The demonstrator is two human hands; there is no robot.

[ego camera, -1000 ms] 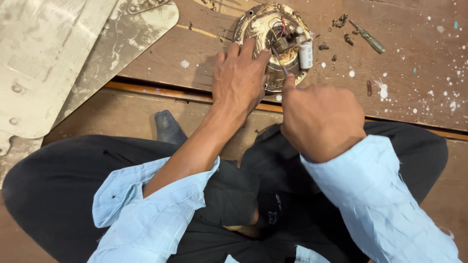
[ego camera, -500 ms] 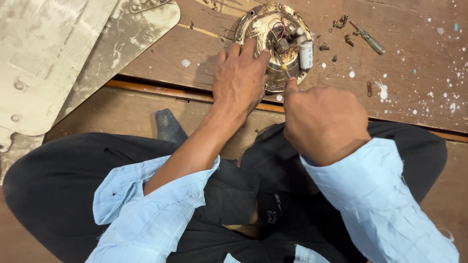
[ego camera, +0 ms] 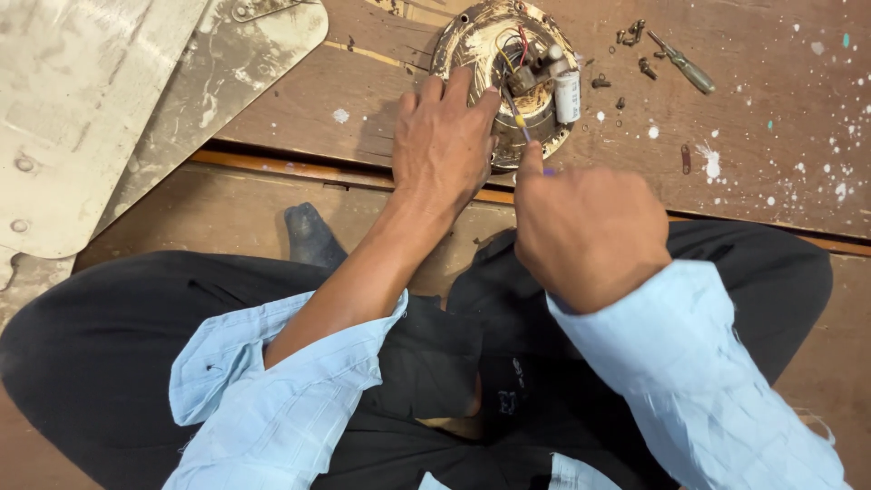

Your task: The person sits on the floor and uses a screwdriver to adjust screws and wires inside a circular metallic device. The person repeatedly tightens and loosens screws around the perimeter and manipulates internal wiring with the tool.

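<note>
Motor housing: a round, worn metal fan motor housing point(ego camera: 508, 77) lies on the wooden floor near its far edge, open side up, with red, yellow and dark wires point(ego camera: 515, 50) showing inside.
Capacitor: a small white cylinder point(ego camera: 568, 96) sits at the housing's right rim; any label on it is too small to make out.
Left hand: the left hand point(ego camera: 445, 145) lies flat and spread on the housing's near-left part, pressing it down, holding nothing.
Right hand: the right hand point(ego camera: 585, 227) is closed in a fist on a thin tool point(ego camera: 519, 122) with a purple tip, its shaft reaching into the wiring.
Change: against half a second ago both hands sit almost the same; the tool has barely shifted, so the work inside the housing goes on.
Right of housing: loose dark screws point(ego camera: 631, 36) and a screwdriver point(ego camera: 682, 63) lie just beyond, among white paint flecks.
Far left corner: pale, scuffed fan blades point(ego camera: 109, 109) overlap.
</note>
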